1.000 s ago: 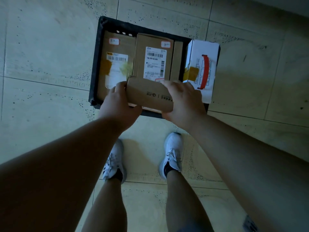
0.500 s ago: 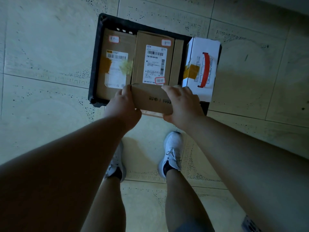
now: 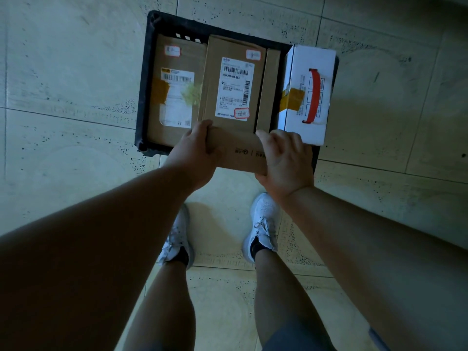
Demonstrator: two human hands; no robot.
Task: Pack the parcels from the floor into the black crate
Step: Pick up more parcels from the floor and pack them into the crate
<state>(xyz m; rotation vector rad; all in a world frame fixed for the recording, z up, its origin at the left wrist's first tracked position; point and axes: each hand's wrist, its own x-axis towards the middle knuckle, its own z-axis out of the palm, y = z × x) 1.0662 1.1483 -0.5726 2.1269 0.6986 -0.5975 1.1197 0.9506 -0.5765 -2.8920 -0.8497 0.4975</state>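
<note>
A small brown parcel (image 3: 239,152) is held over the near edge of the black crate (image 3: 145,84). My left hand (image 3: 195,155) grips its left end and my right hand (image 3: 285,160) grips its right end. Inside the crate lie a flat brown parcel with a label (image 3: 174,89), a taller brown box with a barcode label (image 3: 234,84), and a narrow brown box on edge (image 3: 269,89). A white box with a red handle (image 3: 309,92) stands at the crate's right side. The crate's near rim is partly hidden by my hands.
The crate stands on a pale tiled floor (image 3: 63,72). My two feet in white shoes (image 3: 263,226) stand just short of the crate. Open floor lies to the left and right of it.
The small parcel in both hands has come lower and nearer, to the crate's near edge. More of the barcode box's label now shows. Both grips are unchanged.
</note>
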